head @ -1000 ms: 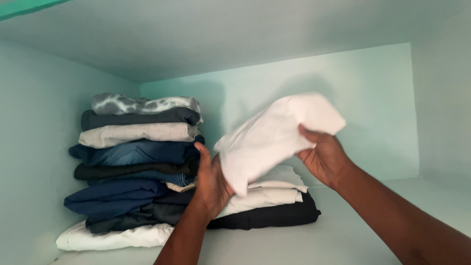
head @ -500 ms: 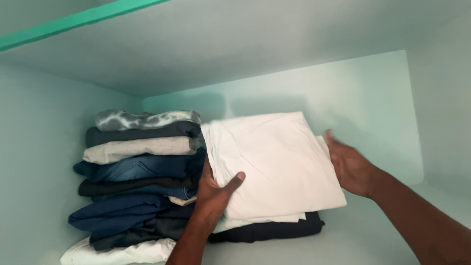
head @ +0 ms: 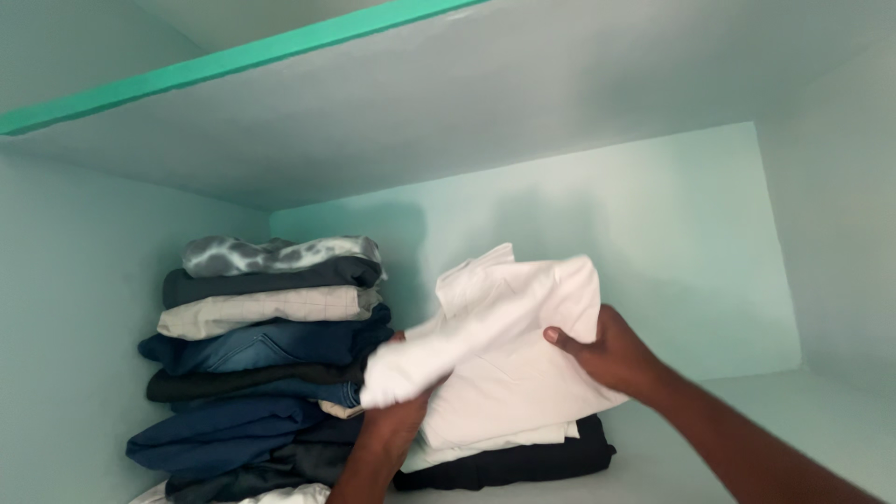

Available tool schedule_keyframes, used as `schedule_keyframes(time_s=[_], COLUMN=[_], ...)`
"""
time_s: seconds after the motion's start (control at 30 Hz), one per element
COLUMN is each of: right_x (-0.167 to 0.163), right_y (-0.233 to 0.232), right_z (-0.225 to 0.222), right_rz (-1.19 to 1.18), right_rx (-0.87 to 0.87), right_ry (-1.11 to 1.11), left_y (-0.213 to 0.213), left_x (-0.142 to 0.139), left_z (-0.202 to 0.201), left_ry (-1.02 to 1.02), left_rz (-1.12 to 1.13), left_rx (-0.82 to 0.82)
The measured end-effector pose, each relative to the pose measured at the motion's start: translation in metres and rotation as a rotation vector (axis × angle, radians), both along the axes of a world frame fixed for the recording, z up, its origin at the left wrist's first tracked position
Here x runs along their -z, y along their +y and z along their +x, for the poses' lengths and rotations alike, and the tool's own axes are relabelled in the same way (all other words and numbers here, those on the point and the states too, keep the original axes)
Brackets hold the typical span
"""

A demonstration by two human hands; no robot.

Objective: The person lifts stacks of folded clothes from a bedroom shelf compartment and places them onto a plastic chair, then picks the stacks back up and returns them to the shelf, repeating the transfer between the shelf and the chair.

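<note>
Both my hands hold a folded white garment [head: 504, 327] over a short pile inside a pale green cupboard shelf. My left hand [head: 392, 425] grips its lower left corner from beneath, partly hidden by the cloth. My right hand [head: 611, 355] presses on its right side, thumb on top. Under it lie more white folded cloth [head: 485, 448] and a black garment [head: 523, 462] at the bottom.
A tall stack of folded clothes [head: 266, 364] stands at the left: grey patterned on top, dark grey, beige, denim blue, black, navy. The shelf's back wall [head: 653, 252] and right wall [head: 831, 243] enclose the space. A green shelf edge [head: 243, 61] runs above.
The white garment was bunched in the air, then spread flat on the short pile; now its left part is folded and lifted by my left hand. The camera has tilted upward.
</note>
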State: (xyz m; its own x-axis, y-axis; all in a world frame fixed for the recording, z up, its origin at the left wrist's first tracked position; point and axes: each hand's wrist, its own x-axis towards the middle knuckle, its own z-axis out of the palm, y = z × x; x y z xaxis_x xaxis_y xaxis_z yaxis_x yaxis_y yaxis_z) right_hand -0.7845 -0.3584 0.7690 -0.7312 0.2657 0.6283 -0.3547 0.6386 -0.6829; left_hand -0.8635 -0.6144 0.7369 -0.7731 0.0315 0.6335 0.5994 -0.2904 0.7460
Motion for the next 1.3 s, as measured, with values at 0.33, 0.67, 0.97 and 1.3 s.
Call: schedule_keyframes(time_s=[0.33, 0.67, 0.97, 1.3], right_x=[0.017, -0.001, 0.004, 0.006], right_y=[0.006, -0.011, -0.013, -0.01], right_z=[-0.014, 0.012, 0.006, -0.004], right_rz=[0.236, -0.197, -0.148, -0.115], right_rx=[-0.131, -0.237, -0.154, -0.184], right_ry=[0.332, 0.012, -0.363, -0.265], left_y=[-0.006, -0.013, -0.011, -0.015], left_x=[0.018, 0.011, 0.012, 0.028], left_z=[-0.05, 0.009, 0.016, 0.003], left_ry=[0.096, -0.083, -0.207, -0.009], left_rz=[0.157, -0.109, -0.3, -0.26], left_rx=[0.573, -0.084, -0.153, -0.185])
